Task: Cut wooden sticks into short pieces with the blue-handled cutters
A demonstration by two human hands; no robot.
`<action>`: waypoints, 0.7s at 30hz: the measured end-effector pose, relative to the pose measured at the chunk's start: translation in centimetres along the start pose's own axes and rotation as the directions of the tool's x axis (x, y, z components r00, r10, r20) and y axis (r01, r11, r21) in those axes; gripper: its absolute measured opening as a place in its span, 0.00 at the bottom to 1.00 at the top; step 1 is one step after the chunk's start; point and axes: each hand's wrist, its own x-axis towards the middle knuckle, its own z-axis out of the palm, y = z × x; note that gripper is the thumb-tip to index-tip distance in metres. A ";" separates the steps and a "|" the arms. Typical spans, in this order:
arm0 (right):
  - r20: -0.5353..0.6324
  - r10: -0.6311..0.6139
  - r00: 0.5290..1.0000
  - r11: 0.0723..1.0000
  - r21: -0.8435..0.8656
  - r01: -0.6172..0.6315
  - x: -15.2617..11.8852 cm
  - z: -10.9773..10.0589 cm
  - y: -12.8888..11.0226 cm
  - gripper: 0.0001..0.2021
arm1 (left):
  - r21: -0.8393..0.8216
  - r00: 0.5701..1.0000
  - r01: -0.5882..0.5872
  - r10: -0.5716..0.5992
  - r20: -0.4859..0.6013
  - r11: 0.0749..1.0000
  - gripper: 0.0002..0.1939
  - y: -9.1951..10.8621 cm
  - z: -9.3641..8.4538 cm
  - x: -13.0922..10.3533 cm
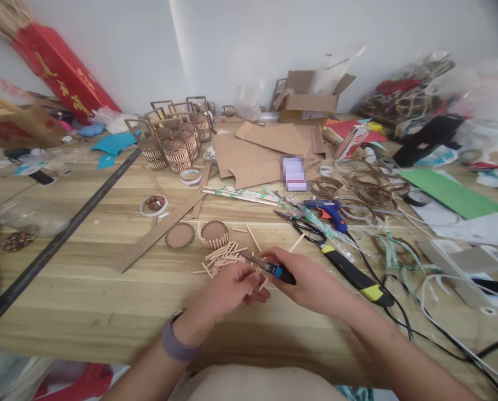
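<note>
My right hand [305,275] is closed around what looks like a utility knife [279,272] with a blue-and-black handle. Its narrow metal end points left, over a loose pile of short wooden sticks [223,256]. Pinched in my left hand [234,287] are one or more of the same small sticks [262,285], close beneath the knife. How many sticks are between the fingers I cannot tell. Just beyond the pile stands a round cardboard base ringed with upright sticks [214,234]. Beside it, to the left, lies another round base with a dark, ridged rim [179,236].
Scissors [309,229], a yellow-and-black cutter [357,275] and a blue glue gun [330,213] with cords lie right. A wooden strip [161,231] slants at left. Behind are small stick baskets [177,156], cardboard sheets [257,156] and a phone [294,174]. Someone's arm shows far left.
</note>
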 end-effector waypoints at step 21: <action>0.144 -0.049 0.988 0.997 0.066 0.040 0.2 0.1 -0.1 0.30 | -0.234 0.992 0.033 -0.003 0.127 0.972 0.28 -0.9 0.0 0.3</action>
